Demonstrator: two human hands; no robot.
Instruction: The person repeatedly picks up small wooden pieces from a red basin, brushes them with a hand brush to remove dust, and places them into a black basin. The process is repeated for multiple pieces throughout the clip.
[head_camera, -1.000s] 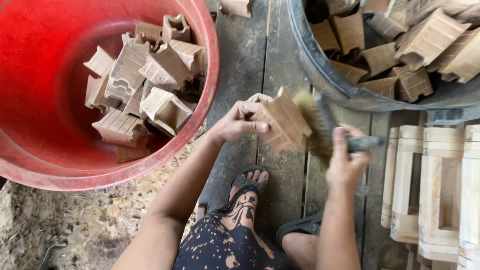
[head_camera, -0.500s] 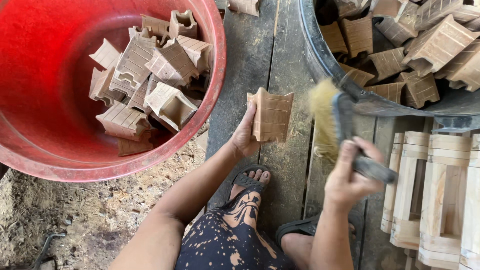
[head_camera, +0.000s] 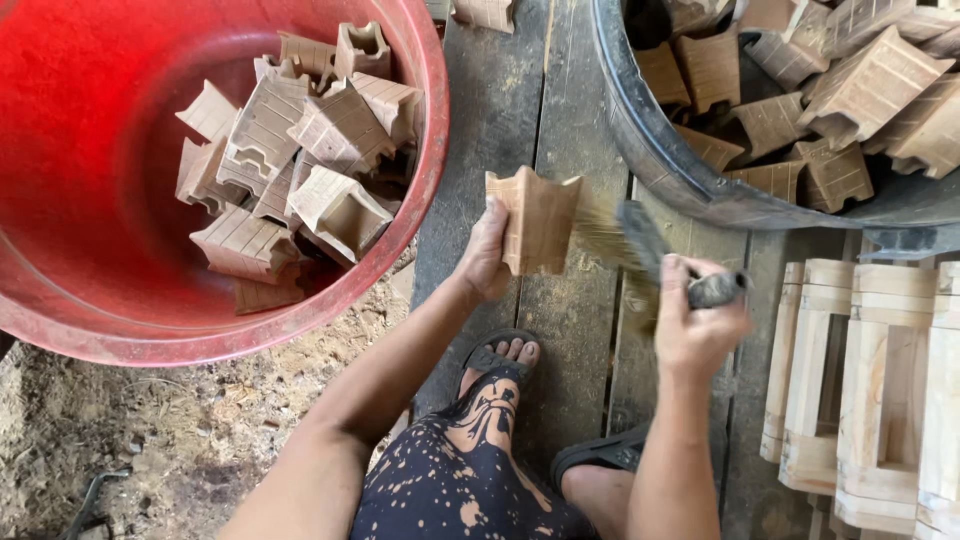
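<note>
My left hand (head_camera: 487, 255) grips a small carved wooden piece (head_camera: 538, 220), holding it upright above the dark plank floor. My right hand (head_camera: 697, 322) is closed around the dark handle of a brush (head_camera: 640, 245). The brush's straw-coloured bristles are blurred with motion and lie against the right side of the wooden piece. A red plastic tub (head_camera: 120, 330) on the left holds several similar carved pieces (head_camera: 300, 150).
A dark round basin (head_camera: 660, 150) at the upper right is full of more wooden pieces. Pale wooden frames (head_camera: 870, 380) are stacked at the right. My sandalled feet (head_camera: 500, 365) rest on the planks (head_camera: 480, 120); sandy ground lies at the lower left.
My left hand turned the wooden piece upright and held it steady. The right hand swung the brush up and then back against the piece's right side.
</note>
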